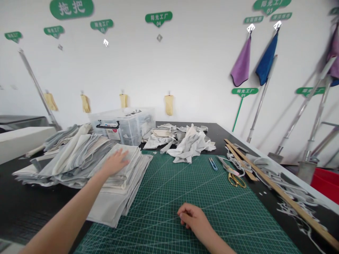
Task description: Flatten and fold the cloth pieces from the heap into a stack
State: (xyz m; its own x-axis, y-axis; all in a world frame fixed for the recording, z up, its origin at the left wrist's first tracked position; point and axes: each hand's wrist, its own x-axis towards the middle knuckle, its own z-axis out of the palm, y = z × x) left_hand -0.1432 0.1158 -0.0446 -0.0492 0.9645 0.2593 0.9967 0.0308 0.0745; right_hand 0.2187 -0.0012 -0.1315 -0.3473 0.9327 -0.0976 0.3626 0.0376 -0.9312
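My left hand [116,163] rests with spread fingers on top of a stack of folded pale grey cloths [108,206], left of the green cutting mat [164,190]. My right hand [191,217] is over the near middle of the mat, its fingers curled inward. Whether anything is inside those fingers is hidden. More grey and cream cloths [76,155] are heaped to the left of the stack. Crumpled cloth pieces [189,144] lie at the mat's far edge.
A clear plastic box [124,125] stands behind the cloths. Blue thread snips [213,164] and gold-handled scissors [236,180] lie on the mat's right side. Beyond them are wooden strips [280,194] and tangled white strips [293,187]. A red bucket [325,183] is at far right.
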